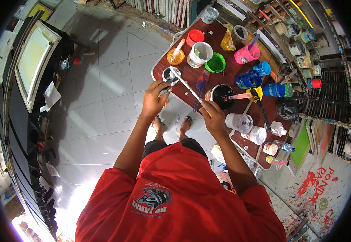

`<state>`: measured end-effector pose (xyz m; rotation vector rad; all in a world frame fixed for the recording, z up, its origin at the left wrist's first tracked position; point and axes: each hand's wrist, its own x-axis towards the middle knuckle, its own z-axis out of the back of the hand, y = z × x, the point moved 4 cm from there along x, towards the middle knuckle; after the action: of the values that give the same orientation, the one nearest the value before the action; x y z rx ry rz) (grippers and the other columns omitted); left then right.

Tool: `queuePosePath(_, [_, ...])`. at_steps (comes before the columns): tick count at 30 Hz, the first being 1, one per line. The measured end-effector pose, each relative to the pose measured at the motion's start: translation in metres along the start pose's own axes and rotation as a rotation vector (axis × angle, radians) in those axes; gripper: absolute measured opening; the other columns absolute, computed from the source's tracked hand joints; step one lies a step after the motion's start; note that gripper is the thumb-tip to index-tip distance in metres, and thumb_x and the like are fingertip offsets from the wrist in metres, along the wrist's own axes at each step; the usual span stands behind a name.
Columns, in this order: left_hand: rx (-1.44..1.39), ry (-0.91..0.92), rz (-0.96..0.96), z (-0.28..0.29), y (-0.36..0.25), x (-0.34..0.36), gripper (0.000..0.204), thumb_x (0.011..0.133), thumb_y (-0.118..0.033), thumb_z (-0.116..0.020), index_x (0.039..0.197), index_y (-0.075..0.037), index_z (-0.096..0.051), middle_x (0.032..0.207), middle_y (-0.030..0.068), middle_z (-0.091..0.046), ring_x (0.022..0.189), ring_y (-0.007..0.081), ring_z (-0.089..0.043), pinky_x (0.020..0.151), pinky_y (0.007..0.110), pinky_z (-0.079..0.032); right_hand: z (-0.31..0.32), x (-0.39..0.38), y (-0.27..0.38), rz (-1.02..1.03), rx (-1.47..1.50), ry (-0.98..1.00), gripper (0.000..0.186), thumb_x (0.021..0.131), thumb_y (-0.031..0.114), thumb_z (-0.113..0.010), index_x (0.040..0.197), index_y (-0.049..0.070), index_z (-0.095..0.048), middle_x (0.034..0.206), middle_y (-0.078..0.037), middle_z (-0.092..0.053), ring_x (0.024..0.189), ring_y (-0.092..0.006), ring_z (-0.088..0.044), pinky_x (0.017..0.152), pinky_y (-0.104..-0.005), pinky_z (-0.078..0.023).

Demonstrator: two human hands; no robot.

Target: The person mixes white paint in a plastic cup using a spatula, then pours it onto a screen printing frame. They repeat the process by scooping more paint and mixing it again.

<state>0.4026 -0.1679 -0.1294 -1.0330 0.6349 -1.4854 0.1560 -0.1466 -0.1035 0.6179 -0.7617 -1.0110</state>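
My right hand (212,117) grips a long thin stirring stick (188,87) coated in white paint. The stick's far end, thick with white, rests over a small cup (170,76) with dark and whitish stuff in it, at the table's left edge. Just below that cup, my left hand (155,99) is closed, fingers pinched around a small dark piece whose kind I cannot make out. A white paint-smeared bucket (199,54) and an orange pot (176,56) stand beyond the cup. Near my right hand sits a tub of black paint (220,97).
Paint pots in red (194,37), green (215,63), pink (248,53) and blue (249,79) crowd the brown table (185,92). A blue-purple spatula (201,86) lies between my hands. Shelves of jars (300,48) line the right; a framed screen (38,60) leans left.
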Motion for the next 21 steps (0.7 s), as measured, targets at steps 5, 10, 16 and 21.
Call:
queuePosePath(5, [-0.013,-0.005,0.029,0.001,-0.003,0.001,0.023,0.081,-0.007,-0.069,0.104,-0.003,-0.068,0.103,0.0144,-0.063,0.094,0.0311,-0.063,0.080,0.036,-0.052,0.002,-0.001,0.002,-0.081,0.043,-0.058,0.030,0.089,0.007,-0.064,0.119,0.002,-0.065,0.094,-0.016,-0.067,0.085,-0.0275,-0.066,0.073,-0.0361,-0.051])
queuePosePath(10, [-0.063,0.021,0.057,0.000,-0.002,0.000,0.023,0.083,-0.011,-0.071,0.104,-0.003,-0.067,0.103,0.0143,-0.063,0.094,0.0333,-0.062,0.081,0.038,-0.051,-0.002,-0.001,0.002,-0.087,0.062,-0.086,0.028,0.090,0.005,-0.062,0.118,0.001,-0.064,0.096,-0.017,-0.067,0.087,-0.0279,-0.067,0.074,-0.0350,-0.051])
queuePosePath(16, [-0.028,0.067,0.053,0.001,-0.001,-0.002,0.025,0.082,-0.013,-0.070,0.105,-0.003,-0.066,0.103,0.0139,-0.063,0.096,0.0338,-0.061,0.084,0.039,-0.050,-0.008,0.000,0.009,-0.079,0.044,-0.103,0.029,0.090,0.004,-0.062,0.118,-0.001,-0.063,0.096,-0.018,-0.067,0.088,-0.0283,-0.067,0.076,-0.0349,-0.052])
queuePosePath(21, [-0.014,0.075,0.029,0.004,-0.002,-0.001,0.025,0.082,-0.013,-0.070,0.104,-0.003,-0.066,0.103,0.0141,-0.063,0.096,0.0341,-0.061,0.084,0.039,-0.050,-0.011,-0.003,0.009,-0.090,0.064,-0.121,0.029,0.090,0.002,-0.061,0.119,-0.001,-0.063,0.097,-0.018,-0.067,0.086,-0.0262,-0.068,0.075,-0.0337,-0.052])
